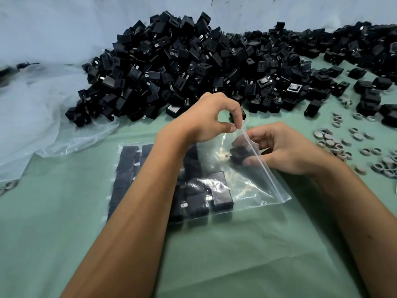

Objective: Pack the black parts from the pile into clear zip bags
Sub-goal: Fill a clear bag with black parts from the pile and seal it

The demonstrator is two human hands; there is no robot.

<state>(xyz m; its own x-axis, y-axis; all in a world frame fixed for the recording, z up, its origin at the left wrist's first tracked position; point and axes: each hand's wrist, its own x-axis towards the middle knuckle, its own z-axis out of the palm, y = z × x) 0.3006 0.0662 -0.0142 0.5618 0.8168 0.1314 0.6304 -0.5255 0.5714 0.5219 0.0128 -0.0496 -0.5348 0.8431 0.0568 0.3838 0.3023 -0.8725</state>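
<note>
Left: loose clear plastic sheeting (53, 117) lies bunched on the green tabletop (64, 244), beside the pile of black parts (171, 67) along the far edge. Centre: a clear zip bag (242, 186) lies flat, holding black parts already packed in rows (129, 168), apparently laid side by side to save room. The left hand (206, 119) reaches over it, its grip a thumb-and-forefinger pinch clamped on the upper lip of the bag's mouth, lifting it so the opening gapes. The right hand (285, 149) has its grip closed around one black part (240, 154) just at the zip strip, judged to be the insertion step. Right: small grey rings (335, 143) lie scattered, near but apart from the bag.
</note>
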